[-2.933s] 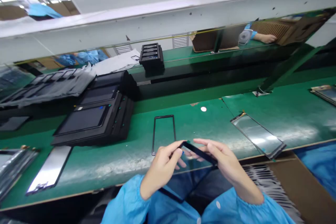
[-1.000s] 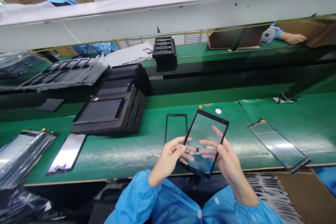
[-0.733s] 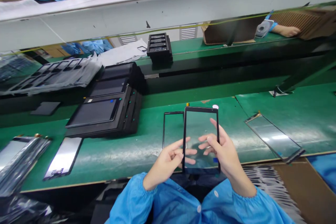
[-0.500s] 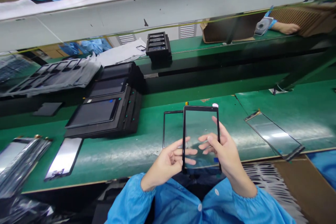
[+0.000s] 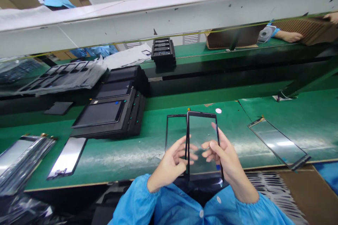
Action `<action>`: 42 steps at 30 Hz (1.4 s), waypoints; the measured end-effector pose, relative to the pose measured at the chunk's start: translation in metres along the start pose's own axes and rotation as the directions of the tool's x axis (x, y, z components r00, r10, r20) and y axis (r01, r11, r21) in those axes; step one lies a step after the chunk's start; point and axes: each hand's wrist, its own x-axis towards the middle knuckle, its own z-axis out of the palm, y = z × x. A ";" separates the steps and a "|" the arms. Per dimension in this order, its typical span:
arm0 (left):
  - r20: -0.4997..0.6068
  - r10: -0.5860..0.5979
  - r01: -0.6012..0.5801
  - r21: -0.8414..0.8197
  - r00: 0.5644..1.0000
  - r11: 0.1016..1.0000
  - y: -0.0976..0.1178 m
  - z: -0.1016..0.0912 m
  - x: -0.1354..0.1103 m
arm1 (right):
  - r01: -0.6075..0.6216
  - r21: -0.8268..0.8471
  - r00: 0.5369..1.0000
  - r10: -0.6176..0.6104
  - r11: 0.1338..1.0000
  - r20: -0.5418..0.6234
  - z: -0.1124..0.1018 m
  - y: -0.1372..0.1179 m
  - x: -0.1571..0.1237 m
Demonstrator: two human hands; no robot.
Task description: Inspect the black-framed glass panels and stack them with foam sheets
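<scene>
I hold a clear glass panel with a black border (image 5: 202, 130) upright in front of me, over the near edge of the green bench. My left hand (image 5: 170, 163) grips its left edge, thumb in front and fingers behind the glass. My right hand (image 5: 225, 160) holds its right edge, fingers curled behind. A thin black rectangular frame (image 5: 175, 132) lies flat on the green mat (image 5: 126, 151) just behind the panel.
A stack of black trays with dark screens (image 5: 111, 112) sits at left. Glass panels lie at far left (image 5: 67, 158) and at right (image 5: 278, 142). A small black tray stack (image 5: 163, 51) stands on the far shelf. Another person's hand (image 5: 289, 36) rests at a cardboard box.
The panel rose from lying nearly flat in my lap to upright, then turned from a slant to straight. In the last half second it tilted slightly edge-on, looking narrower.
</scene>
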 end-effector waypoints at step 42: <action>0.007 0.426 -0.263 0.797 0.904 0.543 0.074 0.010 0.007 | 0.051 0.153 0.994 -0.035 0.987 -0.104 -0.008 0.068 -0.031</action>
